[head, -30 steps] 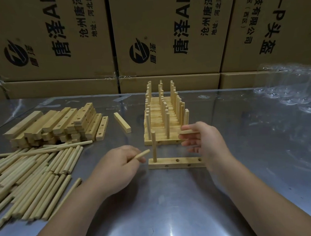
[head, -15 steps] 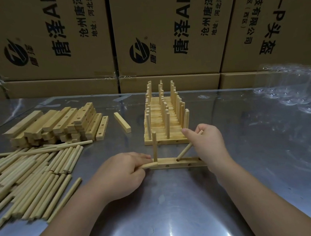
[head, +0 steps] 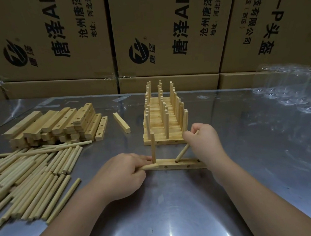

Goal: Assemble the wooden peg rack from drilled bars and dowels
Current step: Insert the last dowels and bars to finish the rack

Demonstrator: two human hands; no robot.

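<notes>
Your left hand [head: 124, 176] pinches a level dowel [head: 150, 167] against the left end of the drilled bar [head: 182, 164], lying mid-table [head: 179, 214]. Your right hand [head: 204, 143] curls its fingers round a tilted dowel [head: 182, 152], tip at the middle hole. Your wrist hides the bar's right end.

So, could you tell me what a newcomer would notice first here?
At centre front, the right hand grips a tilted dowel, its tip at a hole in the bar, while the left hand holds a second dowel at the bar's left end, beside an upright peg. Behind stand finished racks; loose dowels and stacked bars lie at left.
</notes>
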